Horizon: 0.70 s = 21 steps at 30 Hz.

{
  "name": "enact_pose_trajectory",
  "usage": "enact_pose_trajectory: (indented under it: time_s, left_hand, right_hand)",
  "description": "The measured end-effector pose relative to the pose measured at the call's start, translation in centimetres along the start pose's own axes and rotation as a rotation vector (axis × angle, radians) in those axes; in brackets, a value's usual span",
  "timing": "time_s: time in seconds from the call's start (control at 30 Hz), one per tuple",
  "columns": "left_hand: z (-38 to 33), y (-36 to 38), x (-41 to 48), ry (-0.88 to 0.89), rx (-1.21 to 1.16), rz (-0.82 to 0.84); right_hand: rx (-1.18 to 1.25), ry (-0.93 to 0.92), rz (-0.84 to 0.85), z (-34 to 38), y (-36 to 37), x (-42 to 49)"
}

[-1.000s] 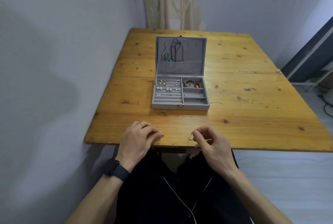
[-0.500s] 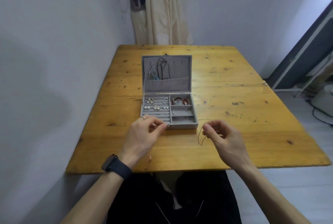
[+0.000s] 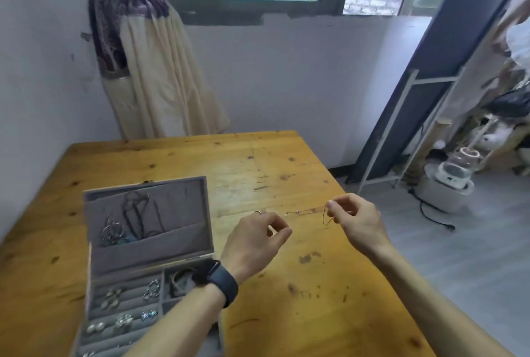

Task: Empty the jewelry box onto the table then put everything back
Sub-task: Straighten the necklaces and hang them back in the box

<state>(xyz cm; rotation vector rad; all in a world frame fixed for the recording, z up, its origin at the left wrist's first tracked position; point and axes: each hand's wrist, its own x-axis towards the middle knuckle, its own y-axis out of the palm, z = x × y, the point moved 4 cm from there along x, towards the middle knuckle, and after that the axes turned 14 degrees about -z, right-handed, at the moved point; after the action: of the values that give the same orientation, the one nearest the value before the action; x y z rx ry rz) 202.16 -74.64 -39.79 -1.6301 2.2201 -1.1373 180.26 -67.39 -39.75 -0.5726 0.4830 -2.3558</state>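
Note:
An open grey jewelry box [image 3: 149, 244] sits at the left of the wooden table [image 3: 286, 285]. Necklaces hang in its raised lid, and earrings and a bracelet lie in its tray. My right hand [image 3: 358, 220] pinches a thin chain necklace [image 3: 324, 214] above the table's right side, with a small loop hanging from the fingers. My left hand [image 3: 255, 237] is raised to the right of the box, fingertips pinched together near the chain's other end. What it holds is too fine to make out. My left forearm covers part of the tray.
A cream and purple curtain [image 3: 143, 64] hangs in the far left corner under a window. Beyond the table's right edge stand a white metal rack [image 3: 401, 133], a small appliance [image 3: 450, 181] on the floor and a black cable.
Both hands rose from near the table's front and moved forward and right past the box. The chain is stretched between them. The view tilted up and turned right.

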Motion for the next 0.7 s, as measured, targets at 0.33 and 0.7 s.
enact_pose_trajectory:
  time_s: [0.33, 0.7]
  left_hand:
    - [1.8, 8.1, 6.4, -0.019, 0.061, 0.083]
    - [2.9, 9.3, 7.5, -0.026, 0.041, 0.067]
  right_hand:
    - [-0.014, 0.085, -0.043, -3.5, 3.8, 12.3]
    - [-0.092, 0.3, -0.007, -8.9, 7.0, 16.8]
